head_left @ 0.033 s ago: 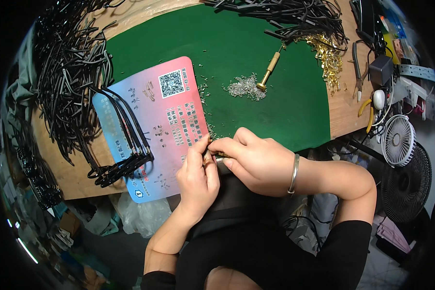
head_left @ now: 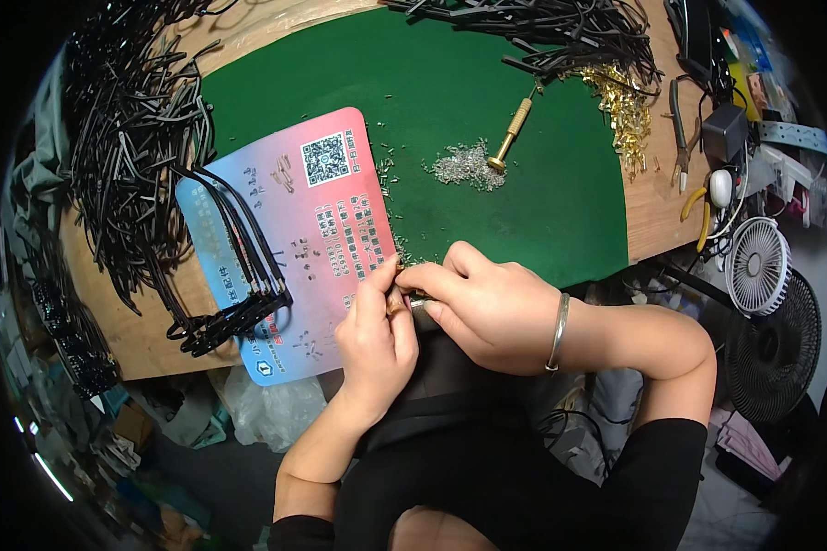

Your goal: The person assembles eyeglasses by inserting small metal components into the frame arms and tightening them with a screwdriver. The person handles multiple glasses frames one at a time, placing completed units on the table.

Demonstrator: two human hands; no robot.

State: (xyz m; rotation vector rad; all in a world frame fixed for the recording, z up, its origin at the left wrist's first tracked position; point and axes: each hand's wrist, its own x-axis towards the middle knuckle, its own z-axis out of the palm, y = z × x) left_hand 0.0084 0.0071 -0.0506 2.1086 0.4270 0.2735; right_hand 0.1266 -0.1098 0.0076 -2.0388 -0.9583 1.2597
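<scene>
My left hand (head_left: 377, 340) and my right hand (head_left: 487, 308) meet at the near edge of the table, fingertips pinched close together. Between the left fingers shows a small brownish piece (head_left: 395, 302), mostly covered. A bit of dark, shiny metal (head_left: 417, 298) peeks out under the right fingers; its kind is hidden. Just left of the hands lies a pink-and-blue printed mat (head_left: 331, 266) bearing small sorted metal parts. Slim black strips with curved ends (head_left: 248, 248), like eyeglass temples, rest across its left side. Tiny metal pieces (head_left: 404, 253) are scattered beyond my fingertips.
On the green mat (head_left: 340, 69) are a silvery heap of tiny parts (head_left: 469, 167) and a brass screwdriver (head_left: 515, 135). Black strips pile up at left (head_left: 138, 156) and far right (head_left: 570, 32). Gold-coloured parts (head_left: 625, 119), pliers (head_left: 680, 138) and a white fan (head_left: 758, 266) are at right.
</scene>
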